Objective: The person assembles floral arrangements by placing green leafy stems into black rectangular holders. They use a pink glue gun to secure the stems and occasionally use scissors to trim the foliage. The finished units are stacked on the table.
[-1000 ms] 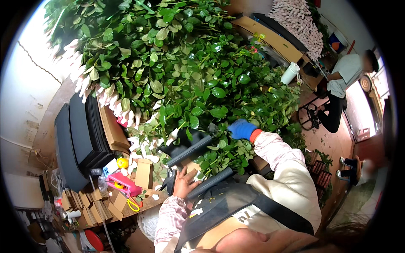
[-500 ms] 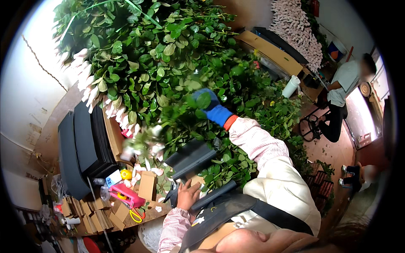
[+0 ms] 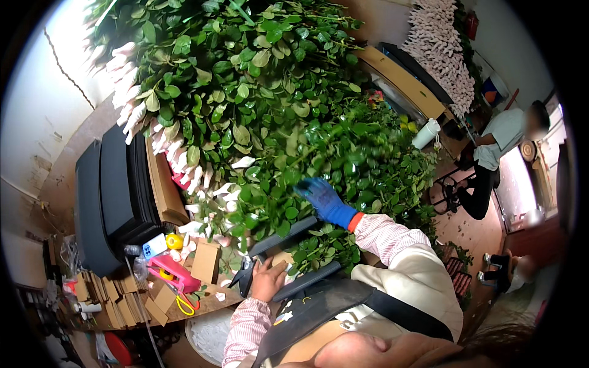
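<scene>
Resting our bare left hand [image 3: 267,282] between two dark bars, the upper bar [image 3: 283,235] and the lower bar [image 3: 307,282], we are holding its fingers apart, and nothing is showing in its grip. Our right hand [image 3: 329,203], wearing a blue glove, is lying over the leaves [image 3: 270,162] just beyond the upper bar; its fingers are pointing up and to the left, partly blurring, and we cannot tell whether they are gripping a stem.

The flowers [image 3: 215,104] are lying in a deep, leafy heap ahead of us, their pale heads [image 3: 195,178] bunching along the left edge. More foliage [image 3: 322,251] is poking out between the bars, near our left hand.

By our judgement, we are handling things that are weighing little one by one but more by the armful. The stems, mostly hiding under the leaves, are probably stiff and springy, perhaps thorny. The leaves are looking glossy and may be slipping under a light pinch. The heads are seeming the fragile part, soft and easily bruising. We would be taking hold of the stem well below the head, gripping gently, and supporting a bunch nearer its middle.
</scene>
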A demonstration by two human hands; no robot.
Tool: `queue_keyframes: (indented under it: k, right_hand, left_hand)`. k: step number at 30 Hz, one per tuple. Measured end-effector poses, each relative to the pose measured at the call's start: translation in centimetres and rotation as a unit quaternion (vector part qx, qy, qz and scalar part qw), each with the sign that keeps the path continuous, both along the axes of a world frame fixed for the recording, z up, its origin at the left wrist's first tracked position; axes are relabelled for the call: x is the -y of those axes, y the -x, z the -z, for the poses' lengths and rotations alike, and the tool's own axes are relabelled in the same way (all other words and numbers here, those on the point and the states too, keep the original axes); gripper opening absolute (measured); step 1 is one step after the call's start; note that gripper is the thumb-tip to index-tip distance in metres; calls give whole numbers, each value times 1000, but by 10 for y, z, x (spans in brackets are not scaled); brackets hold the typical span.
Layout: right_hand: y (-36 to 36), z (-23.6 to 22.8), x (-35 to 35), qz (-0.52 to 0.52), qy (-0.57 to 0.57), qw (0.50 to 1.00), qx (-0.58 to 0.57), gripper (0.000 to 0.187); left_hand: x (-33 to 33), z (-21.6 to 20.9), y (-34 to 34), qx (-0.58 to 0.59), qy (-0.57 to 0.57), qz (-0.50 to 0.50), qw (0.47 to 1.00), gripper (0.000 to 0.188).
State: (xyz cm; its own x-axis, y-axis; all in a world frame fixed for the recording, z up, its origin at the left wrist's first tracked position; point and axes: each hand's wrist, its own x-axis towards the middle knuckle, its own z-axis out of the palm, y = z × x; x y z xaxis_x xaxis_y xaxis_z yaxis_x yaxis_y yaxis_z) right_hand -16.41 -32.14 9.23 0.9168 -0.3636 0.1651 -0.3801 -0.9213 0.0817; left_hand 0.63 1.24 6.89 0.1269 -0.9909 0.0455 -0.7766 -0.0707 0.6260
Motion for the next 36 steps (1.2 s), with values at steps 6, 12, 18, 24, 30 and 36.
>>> queue_keyframes:
  k: [6, 12, 18, 24, 30, 36]
  right_hand:
    - [22, -21, -5, -37, -102, 990, -93, 47]
    - [33, -121, 11, 46, -263, 962, -55, 41]
    - [-16, -103, 90, 138, 134, 979, 69, 62]
    - [-46, -83, 121, 194, -138, 950, -203, 42]
    - [-22, -157, 121, 39, 131, 982, 128, 36]
    - [-30, -239, 125, -80, -52, 992, 87, 33]
  left_hand:
    - [-1, 2, 1, 25, -13, 0, 1000, 29]
    - [0, 1, 1, 11, -9, -1, 1000, 29]
    - [0, 1, 2, 4, -29, 6, 1000, 30]
    - [4, 0, 2, 14, -20, 9, 1000, 29]
    - [5, -2, 1, 6, -18, 17, 1000, 31]
    - [4, -2, 0, -9, -20, 4, 1000, 30]
